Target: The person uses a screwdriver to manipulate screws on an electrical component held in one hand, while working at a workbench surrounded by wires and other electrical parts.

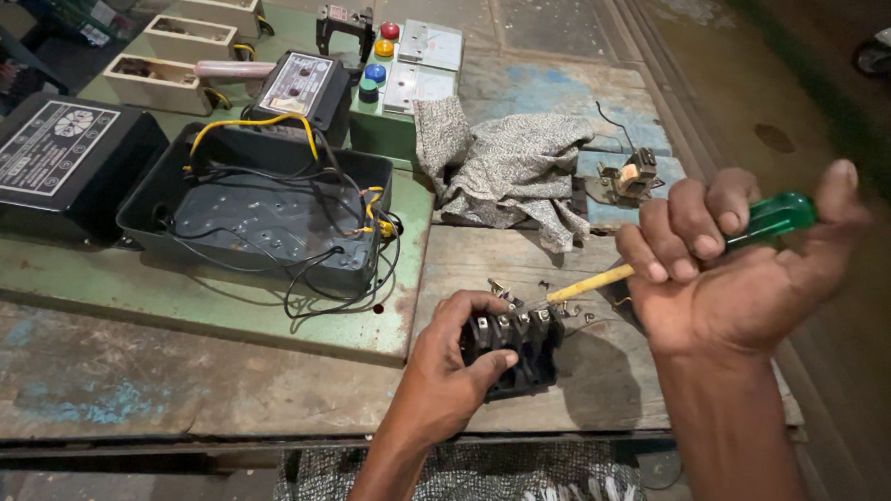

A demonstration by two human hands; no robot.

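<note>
Contactor (521, 349) sits near the desk (210, 370) edge, left hand (450, 366) clamped around its body. Right hand (735, 263) grips a screwdriver (665, 260) on its terminals. Judged rigid, compact; hold by sides.

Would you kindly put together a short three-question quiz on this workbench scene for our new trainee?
1. True or false: the right hand grips a screwdriver with a green handle.
2. What does the left hand steady? A) the grey cloth B) the black terminal block C) the open black enclosure
3. Fill in: the screwdriver's tip points at the top of the ______.

Key
1. True.
2. B; the fingers curl over the block's near side.
3. Terminal block, where its metal screw terminals stand in a row.
</note>
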